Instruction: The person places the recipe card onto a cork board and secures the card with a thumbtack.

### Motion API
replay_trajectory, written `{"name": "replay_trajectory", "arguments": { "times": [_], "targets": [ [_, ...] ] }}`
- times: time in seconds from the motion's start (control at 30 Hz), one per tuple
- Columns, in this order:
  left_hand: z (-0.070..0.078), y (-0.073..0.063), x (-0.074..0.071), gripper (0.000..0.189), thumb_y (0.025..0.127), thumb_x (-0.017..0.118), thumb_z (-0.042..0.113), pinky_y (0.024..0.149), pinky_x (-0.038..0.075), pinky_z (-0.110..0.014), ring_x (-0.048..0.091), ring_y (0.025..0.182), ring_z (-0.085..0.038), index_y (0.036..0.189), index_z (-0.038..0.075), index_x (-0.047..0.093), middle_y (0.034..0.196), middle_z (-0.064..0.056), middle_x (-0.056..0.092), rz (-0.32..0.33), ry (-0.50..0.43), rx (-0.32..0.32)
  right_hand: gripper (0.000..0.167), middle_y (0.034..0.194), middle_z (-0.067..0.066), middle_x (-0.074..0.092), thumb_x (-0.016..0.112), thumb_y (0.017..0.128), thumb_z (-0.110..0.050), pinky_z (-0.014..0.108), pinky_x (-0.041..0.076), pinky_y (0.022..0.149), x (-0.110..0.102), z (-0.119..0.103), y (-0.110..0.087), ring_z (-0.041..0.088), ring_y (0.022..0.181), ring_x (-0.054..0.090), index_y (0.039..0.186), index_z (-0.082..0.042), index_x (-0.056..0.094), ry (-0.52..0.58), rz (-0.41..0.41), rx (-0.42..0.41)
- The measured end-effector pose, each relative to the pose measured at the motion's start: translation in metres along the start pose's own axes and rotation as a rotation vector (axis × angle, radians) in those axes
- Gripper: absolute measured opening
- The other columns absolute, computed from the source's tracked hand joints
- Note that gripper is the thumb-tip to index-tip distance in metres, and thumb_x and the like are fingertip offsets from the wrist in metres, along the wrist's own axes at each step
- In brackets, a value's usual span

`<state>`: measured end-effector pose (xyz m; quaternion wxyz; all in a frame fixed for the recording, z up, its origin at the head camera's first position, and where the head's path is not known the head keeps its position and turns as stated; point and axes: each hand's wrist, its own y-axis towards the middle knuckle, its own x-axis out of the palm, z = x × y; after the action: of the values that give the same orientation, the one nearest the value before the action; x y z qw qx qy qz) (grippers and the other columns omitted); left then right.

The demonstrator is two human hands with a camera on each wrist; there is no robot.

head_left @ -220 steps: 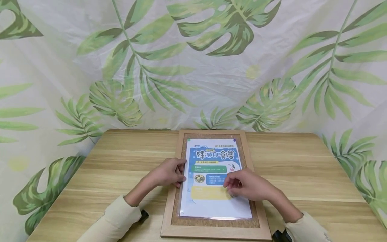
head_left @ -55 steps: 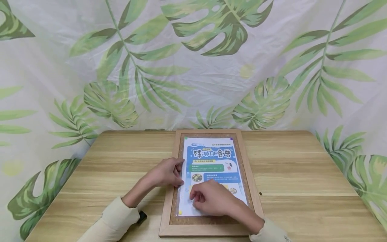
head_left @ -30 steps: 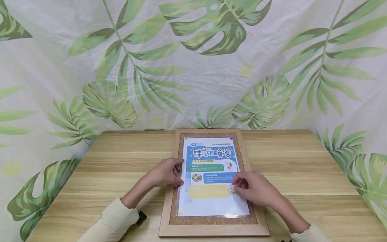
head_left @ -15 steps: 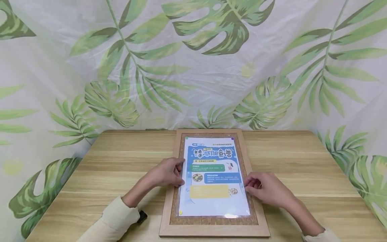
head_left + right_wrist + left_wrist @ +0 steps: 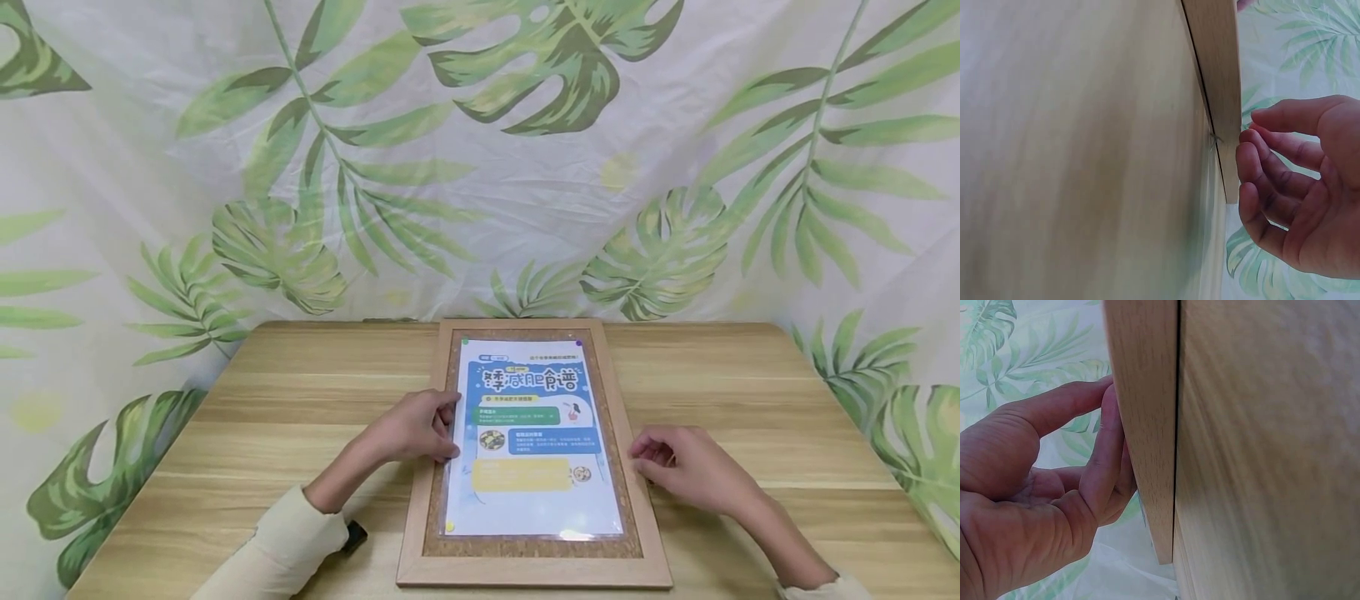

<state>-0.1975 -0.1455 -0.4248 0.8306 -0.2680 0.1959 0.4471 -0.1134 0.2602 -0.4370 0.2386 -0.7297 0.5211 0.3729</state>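
Observation:
A printed sheet [image 5: 532, 512] in a clear, shiny sleeve lies on a cork board with a wooden frame [image 5: 532, 573]. Round heads sit at three of its corners: a green pin [image 5: 465, 342], a purple pin [image 5: 578, 342] and a yellow pin [image 5: 450, 526]. My left hand [image 5: 420, 427] rests its fingertips along the sheet's left edge. Just beyond the frame's right side is my right hand [image 5: 693, 467], fingers loosely bent and nothing visible between them. In the right wrist view, a small object [image 5: 1215, 139] lies on the table against the frame, close to those fingertips.
The board lies on a wood-grain table [image 5: 322, 358], its far end close to a hanging leaf-print cloth [image 5: 525, 208]. A dark object [image 5: 354, 537] shows beside the left sleeve.
A yellow pin now sits at the sheet's lower left corner, absent in the oldest frame. My right hand has moved right, off the sheet to beyond the frame. My left hand stays put.

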Motion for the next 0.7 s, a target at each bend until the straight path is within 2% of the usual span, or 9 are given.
{"name": "replay_trajectory", "arguments": {
  "times": [0.37,0.7],
  "targets": [
    [0.000,0.000,0.000,0.090,0.080,0.086,-0.011,0.063,0.068,-0.029,0.071,0.074,-0.017,0.158,-0.013,0.041,0.103,-0.014,0.060,-0.004,0.002,-0.004,0.012,0.087,-0.011,0.069,0.075,0.094,-0.004,0.019,0.057,0.067,-0.009,0.013,-0.006,-0.003,0.079,0.059,0.099,-0.015,0.074,-0.011,-0.102,-0.045],
    [-0.001,0.001,-0.001,0.090,0.081,0.086,-0.011,0.064,0.069,-0.030,0.071,0.075,-0.017,0.158,-0.013,0.041,0.104,-0.015,0.060,-0.010,-0.010,0.003,0.017,0.091,-0.010,0.071,0.077,0.092,-0.001,0.020,0.058,0.069,-0.010,0.021,-0.008,-0.003,0.082,0.061,0.102,-0.015,0.074,0.027,-0.152,-0.064]
  ]
}}
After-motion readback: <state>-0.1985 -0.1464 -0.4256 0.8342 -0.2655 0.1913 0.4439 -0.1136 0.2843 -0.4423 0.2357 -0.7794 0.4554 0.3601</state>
